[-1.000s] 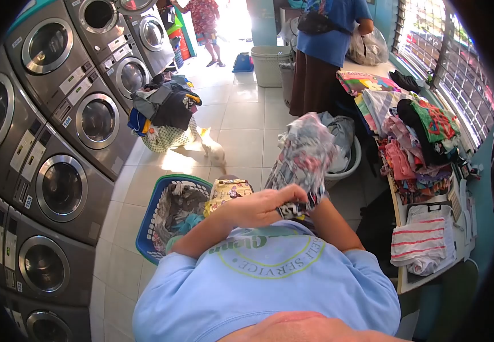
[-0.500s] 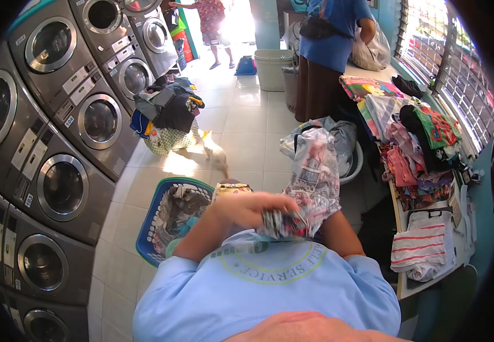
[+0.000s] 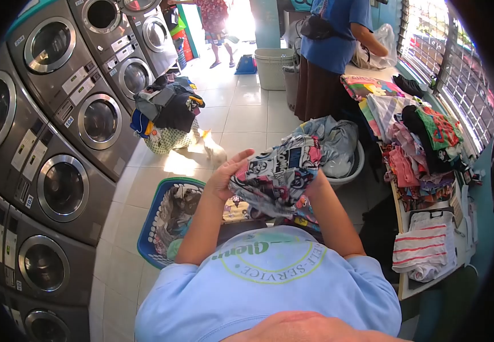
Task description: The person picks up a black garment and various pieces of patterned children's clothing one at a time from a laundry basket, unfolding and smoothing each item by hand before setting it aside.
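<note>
In front of my chest I hold a printed garment (image 3: 281, 171) patterned in black, white, grey and pink with lettering. My left hand (image 3: 224, 178) grips its left edge, the index finger stretched along the top. At its right edge my right hand (image 3: 317, 187) has hold of it, the fingers mostly hidden behind the cloth. Its lower part is blurred by motion. Below it, more patterned cloth (image 3: 235, 210) lies by my lap. Near my left forearm is a blue-rimmed laundry basket (image 3: 151, 214) with clothes inside. Beyond my right hand stands a pale tub (image 3: 359, 165) heaped with laundry (image 3: 335, 142).
Grey washers and dryers (image 3: 63, 187) line the left wall. A full laundry basket (image 3: 173, 139) and a white cat (image 3: 215, 151) are on the floor ahead. On the right, a table (image 3: 398, 228) bears stacked clothes (image 3: 412, 154). A person in blue (image 3: 329, 54) handles a plastic bag (image 3: 381, 48).
The garment went from bunched and hanging to spread between both hands, farther from my chest. My left hand moved out to the left. The person in blue extended an arm over the bag.
</note>
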### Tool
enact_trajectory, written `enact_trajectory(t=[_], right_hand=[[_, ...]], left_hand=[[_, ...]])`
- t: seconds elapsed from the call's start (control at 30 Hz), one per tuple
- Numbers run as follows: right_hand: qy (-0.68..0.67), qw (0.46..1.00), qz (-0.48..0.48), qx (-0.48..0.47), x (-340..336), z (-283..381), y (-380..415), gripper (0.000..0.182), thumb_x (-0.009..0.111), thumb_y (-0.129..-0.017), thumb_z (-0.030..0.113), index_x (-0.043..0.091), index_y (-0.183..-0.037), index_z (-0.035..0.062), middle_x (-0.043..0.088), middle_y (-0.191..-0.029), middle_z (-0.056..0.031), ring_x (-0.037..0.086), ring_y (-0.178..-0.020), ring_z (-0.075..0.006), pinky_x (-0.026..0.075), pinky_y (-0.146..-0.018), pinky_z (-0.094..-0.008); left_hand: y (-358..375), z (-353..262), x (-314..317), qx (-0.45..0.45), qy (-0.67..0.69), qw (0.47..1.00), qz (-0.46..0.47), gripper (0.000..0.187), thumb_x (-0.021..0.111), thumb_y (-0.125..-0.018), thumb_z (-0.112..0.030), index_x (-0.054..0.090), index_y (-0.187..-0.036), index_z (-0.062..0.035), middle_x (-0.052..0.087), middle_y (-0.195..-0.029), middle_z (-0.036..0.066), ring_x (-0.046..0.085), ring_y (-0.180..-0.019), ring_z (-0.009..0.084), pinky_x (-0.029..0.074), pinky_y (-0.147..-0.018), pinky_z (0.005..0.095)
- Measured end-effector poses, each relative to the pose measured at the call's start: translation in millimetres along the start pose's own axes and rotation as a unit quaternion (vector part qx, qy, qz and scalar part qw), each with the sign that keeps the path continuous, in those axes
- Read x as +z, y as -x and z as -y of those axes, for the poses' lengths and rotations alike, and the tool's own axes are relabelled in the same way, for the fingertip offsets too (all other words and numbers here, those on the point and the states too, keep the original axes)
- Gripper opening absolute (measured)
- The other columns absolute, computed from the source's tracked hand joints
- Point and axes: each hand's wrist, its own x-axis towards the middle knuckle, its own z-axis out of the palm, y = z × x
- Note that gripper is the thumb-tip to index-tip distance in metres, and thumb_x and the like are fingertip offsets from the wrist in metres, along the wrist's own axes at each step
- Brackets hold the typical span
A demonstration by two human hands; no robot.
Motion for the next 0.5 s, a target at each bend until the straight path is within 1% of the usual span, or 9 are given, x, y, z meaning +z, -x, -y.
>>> enact_trajectory(t=[0.07, 0.13, 0.2, 0.27, 0.3, 0.33, 0.37, 0.47, 0.5], right_hand=[[-0.095, 0.994, 0.015, -0.049, 8.2, 12.0, 10.1, 0.047, 0.055, -0.087, 0.04, 0.058, -0.117, 0.0036, 0.063, -0.111, -0.0147, 0.062, -0.099, -0.0285, 0.05, -0.088, -0.0458], [-0.144, 0.984, -0.029, -0.103, -6.6, 17.6, 6.6, 0.056, 0.057, -0.082, 0.047, 0.057, -0.119, 0.0051, 0.062, -0.115, -0.0153, 0.061, -0.103, -0.0308, 0.046, -0.093, -0.0506], [-0.111, 0.989, 0.002, -0.098, 7.6, 25.9, 15.0, 0.048, 0.056, -0.085, 0.04, 0.059, -0.116, 0.0043, 0.063, -0.112, -0.0145, 0.061, -0.101, -0.0302, 0.047, -0.092, -0.0493], [-0.048, 0.996, 0.025, -0.071, 15.2, 36.1, 17.7, 0.044, 0.056, -0.086, 0.037, 0.06, -0.114, 0.0042, 0.065, -0.109, -0.0142, 0.061, -0.101, -0.0301, 0.047, -0.092, -0.0486], [-0.022, 0.996, -0.022, -0.086, 19.7, 37.6, 20.9, 0.036, 0.055, -0.088, 0.031, 0.062, -0.111, 0.0051, 0.066, -0.105, -0.012, 0.063, -0.098, -0.0257, 0.048, -0.089, -0.0473], [-0.071, 0.994, 0.031, -0.077, -0.7, 41.0, 17.0, 0.034, 0.055, -0.088, 0.029, 0.062, -0.111, 0.0055, 0.066, -0.105, -0.0114, 0.063, -0.097, -0.024, 0.048, -0.088, -0.0464], [-0.121, 0.987, 0.084, -0.069, -5.3, 47.8, 11.4, 0.032, 0.055, -0.089, 0.027, 0.062, -0.111, 0.0059, 0.066, -0.106, -0.0107, 0.064, -0.096, -0.0223, 0.049, -0.088, -0.0456], [-0.104, 0.987, 0.088, -0.083, 1.5, 49.3, 17.4, 0.03, 0.053, -0.091, 0.024, 0.061, -0.114, 0.0065, 0.066, -0.106, -0.0087, 0.064, -0.095, -0.0176, 0.05, -0.086, -0.0422], [-0.059, 0.991, 0.001, -0.123, -6.7, 49.5, 18.0, 0.031, 0.053, -0.092, 0.025, 0.06, -0.115, 0.0062, 0.066, -0.107, -0.0091, 0.064, -0.096, -0.0187, 0.05, -0.086, -0.0418]], left_hand=[[6.4, -13.1, -8.3, 0.019, 0.0, 0.998, -0.066, 0.037, 0.057, -0.09, -0.01, 0.048, -0.126, -0.0039, 0.059, -0.116, 0.015, 0.062, -0.1, 0.0246, 0.052, -0.086, 0.0391], [9.9, -21.1, -21.2, 0.078, 0.001, 0.994, -0.08, 0.032, 0.056, -0.091, -0.012, 0.052, -0.122, -0.0065, 0.061, -0.113, 0.013, 0.062, -0.099, 0.0239, 0.053, -0.084, 0.0394], [12.7, -30.6, -33.2, 0.138, -0.001, 0.986, -0.092, 0.027, 0.056, -0.092, -0.014, 0.056, -0.118, -0.0091, 0.062, -0.11, 0.01, 0.063, -0.098, 0.0232, 0.054, -0.082, 0.0398], [22.2, -38.3, -36.0, 0.193, 0.026, 0.978, -0.072, 0.027, 0.054, -0.088, -0.006, 0.06, -0.114, -0.0135, 0.063, -0.108, 0.009, 0.062, -0.099, 0.0237, 0.053, -0.083, 0.0417], [30.9, -41.7, -28.7, 0.229, 0.035, 0.972, -0.047, 0.031, 0.053, -0.086, -0.002, 0.06, -0.114, -0.0147, 0.063, -0.108, 0.009, 0.062, -0.099, 0.0242, 0.052, -0.084, 0.0429], [37.7, -45.3, -19.3, 0.264, 0.043, 0.963, -0.022, 0.035, 0.052, -0.085, 0.001, 0.06, -0.114, -0.016, 0.063, -0.108, 0.009, 0.062, -0.1, 0.0246, 0.052, -0.085, 0.044], [41.2, -47.1, -7.2, 0.294, 0.029, 0.955, -0.019, 0.036, 0.049, -0.078, 0.008, 0.06, -0.102, -0.0153, 0.063, -0.108, 0.009, 0.061, -0.102, 0.0265, 0.051, -0.086, 0.0464], [40.3, -47.1, -22.8, 0.297, 0.044, 0.953, 0.044, 0.027, 0.046, -0.078, 0.01, 0.056, -0.091, -0.0119, 0.064, -0.096, 0.008, 0.063, -0.091, 0.0228, 0.051, -0.082, 0.0416], [41.6, -45.9, -29.0, 0.28, -0.014, 0.96, -0.012, 0.023, 0.046, -0.077, 0.01, 0.052, -0.082, -0.0109, 0.064, -0.091, 0.008, 0.063, -0.086, 0.0204, 0.052, -0.08, 0.0391]])
